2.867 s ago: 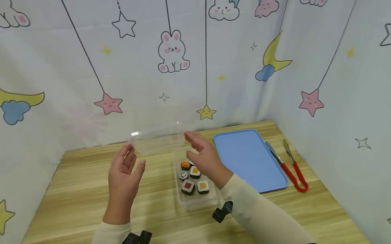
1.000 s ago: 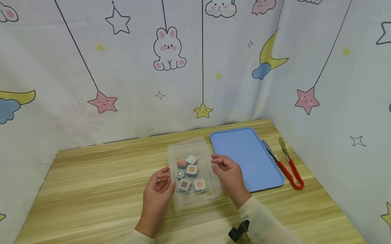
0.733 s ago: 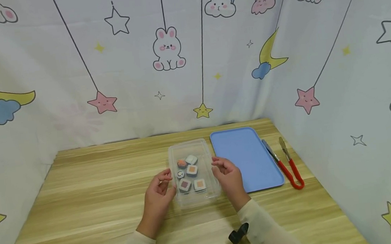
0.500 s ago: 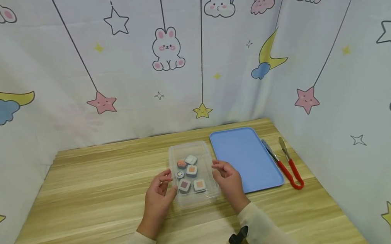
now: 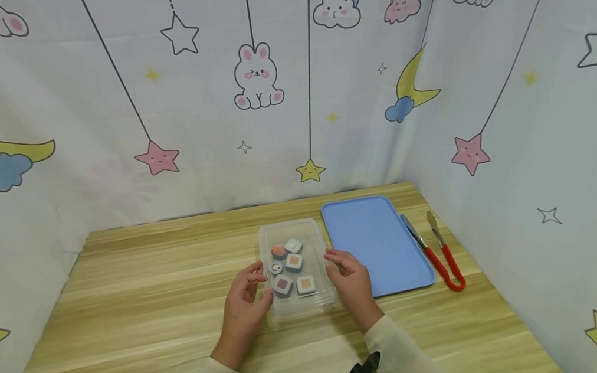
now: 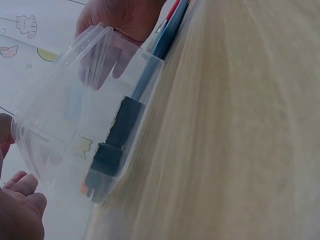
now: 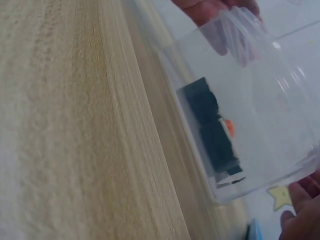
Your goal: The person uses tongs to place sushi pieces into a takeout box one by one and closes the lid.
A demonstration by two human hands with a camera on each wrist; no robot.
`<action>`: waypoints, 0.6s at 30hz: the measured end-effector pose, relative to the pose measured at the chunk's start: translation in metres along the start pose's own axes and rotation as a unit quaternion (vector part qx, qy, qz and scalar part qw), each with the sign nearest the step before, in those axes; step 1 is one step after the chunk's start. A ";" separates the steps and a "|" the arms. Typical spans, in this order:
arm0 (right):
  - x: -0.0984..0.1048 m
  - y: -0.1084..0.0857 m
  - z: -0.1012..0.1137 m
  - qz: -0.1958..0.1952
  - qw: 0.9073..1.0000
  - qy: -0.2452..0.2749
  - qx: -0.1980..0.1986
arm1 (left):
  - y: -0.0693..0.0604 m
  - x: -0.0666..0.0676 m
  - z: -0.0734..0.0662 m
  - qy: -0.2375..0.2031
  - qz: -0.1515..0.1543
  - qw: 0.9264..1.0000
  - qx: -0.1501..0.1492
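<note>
A clear plastic box (image 5: 304,310) stands on the table with a clear lid (image 5: 307,242) over its top. Through the lid I see several toy sushi pieces (image 5: 294,262). My left hand (image 5: 242,307) pinches the lid's left edge, its thumb near the front corner. At the opposite edge, my right hand (image 5: 353,282) holds the lid between thumb and fingers. The wrist views show the box (image 6: 75,107) side-on, with dark sushi sides (image 7: 215,135) on its floor. Whether the lid is fully seated cannot be told.
A blue tray (image 5: 378,244) lies right of the box, close to my right hand. Beyond it are tongs (image 5: 446,262) with red handles. The wooden table (image 5: 143,301) ends at a printed curtain (image 5: 213,182) at the back and sides.
Both hands brought the lid from above and behind the box down over it. In the last second the lid and hands have shifted slightly towards me. Tray and tongs stayed put.
</note>
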State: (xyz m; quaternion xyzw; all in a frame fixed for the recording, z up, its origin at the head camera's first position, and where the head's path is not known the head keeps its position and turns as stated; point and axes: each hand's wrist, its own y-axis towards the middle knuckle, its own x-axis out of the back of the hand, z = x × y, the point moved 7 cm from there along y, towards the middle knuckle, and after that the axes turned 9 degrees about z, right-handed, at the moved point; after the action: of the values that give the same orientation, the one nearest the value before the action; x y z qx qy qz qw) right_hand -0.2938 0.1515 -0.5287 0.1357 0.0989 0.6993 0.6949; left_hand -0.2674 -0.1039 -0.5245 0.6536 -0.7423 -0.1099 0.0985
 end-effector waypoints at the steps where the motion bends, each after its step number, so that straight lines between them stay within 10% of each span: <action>1: 0.000 0.000 0.000 0.000 1.000 -0.002 0.001 | 0.000 0.000 0.001 0.002 0.002 1.000 0.001; 12: 0.000 -0.003 0.009 0.019 0.998 -0.058 0.002 | -0.001 0.001 -0.008 0.087 0.020 0.996 -0.021; 18: 0.000 0.012 0.034 0.067 0.978 -0.197 0.017 | 0.011 -0.005 -0.027 0.247 0.049 0.966 -0.053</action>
State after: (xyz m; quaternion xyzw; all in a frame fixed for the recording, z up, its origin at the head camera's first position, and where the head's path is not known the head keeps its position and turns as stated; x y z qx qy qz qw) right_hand -0.2943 0.1492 -0.4930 0.2885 -0.0375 0.7020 0.6500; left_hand -0.2693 -0.0982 -0.4956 0.6172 -0.7190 0.0206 0.3188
